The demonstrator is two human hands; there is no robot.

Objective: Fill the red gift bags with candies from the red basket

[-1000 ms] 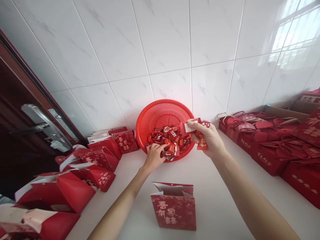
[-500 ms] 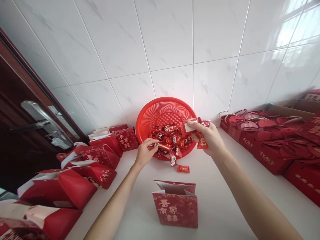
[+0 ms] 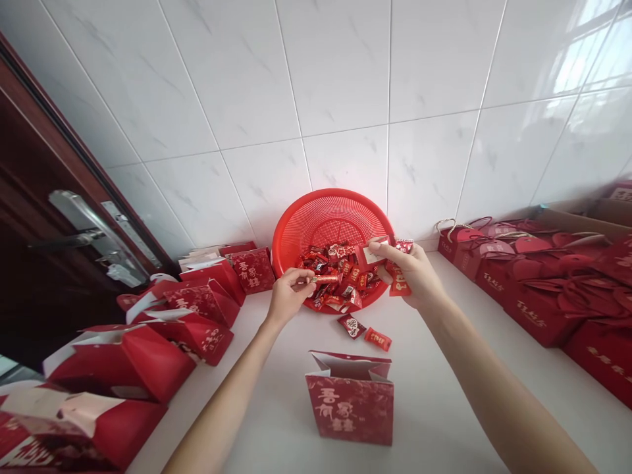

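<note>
A red perforated plastic basket leans tilted against the wall, with many red-wrapped candies in its lower part. My left hand pinches a thin stick-shaped candy over the basket's front left. At the basket's right edge, my right hand is closed around several wrapped candies, one with a pale label showing. Two loose candies, a dark red one and a bright red one, lie on the table before the basket. Nearer me stands an open red paper gift bag with pale characters.
More open red gift bags line the table's left side. Red handled gift boxes fill the right side. Behind is a white tiled wall, and a dark door with a metal handle stands at left.
A dark red candy has dropped from the basket's front rim onto the table, and the bright red one beside it has shifted right. My left hand has raised the stick-shaped candy slightly.
</note>
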